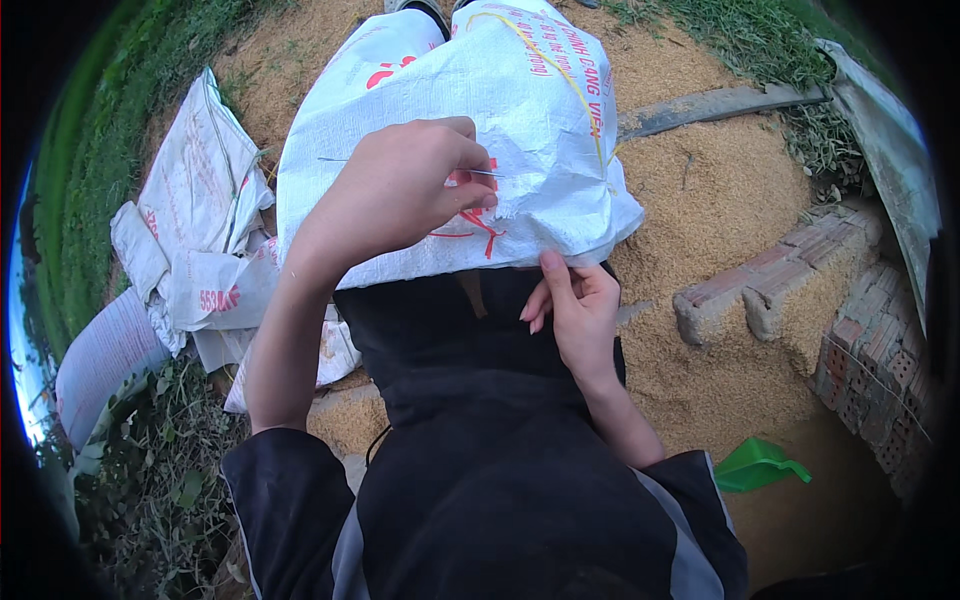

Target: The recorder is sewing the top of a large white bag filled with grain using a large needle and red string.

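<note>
A white woven sack (380, 220) with red print lies across my lap, a loose yellow string (590, 110) running over its upper right. My left hand (420, 190) is over the sack, fingers pinched on a long thin needle-like rod (333, 159). Red strands (488, 243) hang on the sack just below that hand. My right hand (575, 310) is at the sack's near right edge, thumb pressed on the hem and fingers curled beneath it. My dark clothing shows below the sack.
Grain husks (720, 180) cover the ground. Old bricks (740, 280) and a grey sheet (885, 150) stand at right, near a green plastic scoop (750, 465). More sacks (190, 190) lie at left beside grass (80, 160). A dark flat strip (720, 110) lies behind.
</note>
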`<action>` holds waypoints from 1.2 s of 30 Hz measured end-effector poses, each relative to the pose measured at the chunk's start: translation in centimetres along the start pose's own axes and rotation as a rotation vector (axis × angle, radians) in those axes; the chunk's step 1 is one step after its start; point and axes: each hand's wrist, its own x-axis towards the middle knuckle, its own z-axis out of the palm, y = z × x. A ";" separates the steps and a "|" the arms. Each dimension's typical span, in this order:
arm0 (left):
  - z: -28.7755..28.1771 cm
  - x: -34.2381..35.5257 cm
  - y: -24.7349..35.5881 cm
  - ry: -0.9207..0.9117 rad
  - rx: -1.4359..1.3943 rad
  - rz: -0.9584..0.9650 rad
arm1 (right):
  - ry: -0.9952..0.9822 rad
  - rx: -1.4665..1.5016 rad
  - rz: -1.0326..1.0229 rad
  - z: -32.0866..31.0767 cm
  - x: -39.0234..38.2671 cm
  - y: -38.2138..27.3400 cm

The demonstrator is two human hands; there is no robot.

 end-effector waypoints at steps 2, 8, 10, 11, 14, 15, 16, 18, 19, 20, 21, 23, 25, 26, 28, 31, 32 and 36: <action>0.1 0.2 -0.1 -0.019 0.025 0.024 | 0.003 -0.009 0.000 -0.1 0.0 0.0; 0.0 0.9 -0.7 0.343 0.344 0.173 | 0.009 -0.013 0.042 -0.2 -0.1 -0.6; -0.5 1.0 -0.7 0.464 0.454 0.089 | -0.009 -0.012 0.041 -0.4 -0.1 -0.4; -0.7 0.9 -1.1 0.502 0.531 0.122 | -0.012 -0.015 0.044 -0.4 -0.1 -0.4; -0.6 0.7 -1.2 0.530 0.585 0.012 | -0.020 -0.003 0.047 -0.4 0.0 -0.3; -0.3 0.7 -1.3 0.532 0.584 0.013 | -0.022 0.011 0.047 -0.5 0.1 -0.2; 0.0 0.7 -1.3 0.536 0.560 0.006 | -0.021 0.009 0.046 -0.5 0.1 0.0; 0.3 0.6 -1.1 0.539 0.536 -0.003 | -0.036 0.169 0.111 -0.4 0.0 0.1; 0.3 0.5 -0.8 0.529 0.441 0.033 | -0.037 0.169 0.112 -0.2 0.1 -0.1; 0.4 0.5 -0.6 0.519 0.347 0.069 | -0.100 0.216 0.172 0.1 0.1 -0.5; 0.5 0.7 -0.4 0.518 0.344 0.072 | -0.158 0.261 0.231 0.5 0.2 -1.0; 0.6 1.1 0.0 0.526 0.250 0.179 | -0.187 0.315 0.301 2.0 0.4 -1.4; 0.6 1.3 0.5 0.503 0.190 0.201 | -0.244 0.415 0.415 3.5 0.7 -0.6; 0.6 1.5 0.6 0.479 0.131 0.220 | -0.240 0.414 0.411 4.3 0.9 -0.1; 0.5 1.6 0.7 0.471 0.106 0.249 | -0.186 0.422 0.302 6.3 1.3 0.6; 0.8 2.0 0.5 0.462 0.107 0.285 | -0.040 0.473 0.248 7.9 1.9 1.2; 0.9 2.2 0.3 0.462 0.135 0.291 | 0.019 0.469 0.205 8.1 2.0 1.4; 0.9 3.5 -0.6 0.551 0.367 0.353 | -0.049 0.367 0.170 7.8 1.2 2.5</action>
